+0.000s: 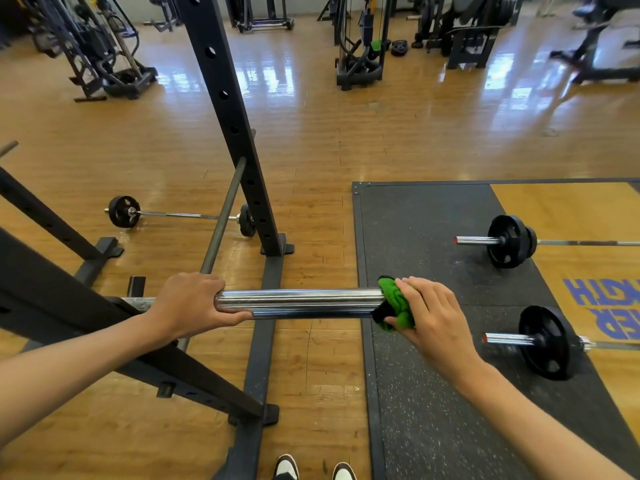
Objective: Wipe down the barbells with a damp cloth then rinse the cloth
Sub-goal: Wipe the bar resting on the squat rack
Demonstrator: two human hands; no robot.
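Observation:
A chrome barbell sleeve (304, 303) juts out horizontally from the black squat rack (228, 109) at waist height. My left hand (192, 303) wraps around the sleeve near the rack. A green cloth (396, 306) covers the sleeve's free right end, and my right hand (431, 313) presses it there with fingers curled over it. The bar's inner part is hidden behind the rack arm.
Two loaded barbells (509, 241) (545, 341) lie on the black rubber lifting platform (415, 237) at right. A small barbell (124, 212) rests on the wood floor behind the rack. Gym machines (360, 46) stand at the back. My shoes (285, 467) show at the bottom.

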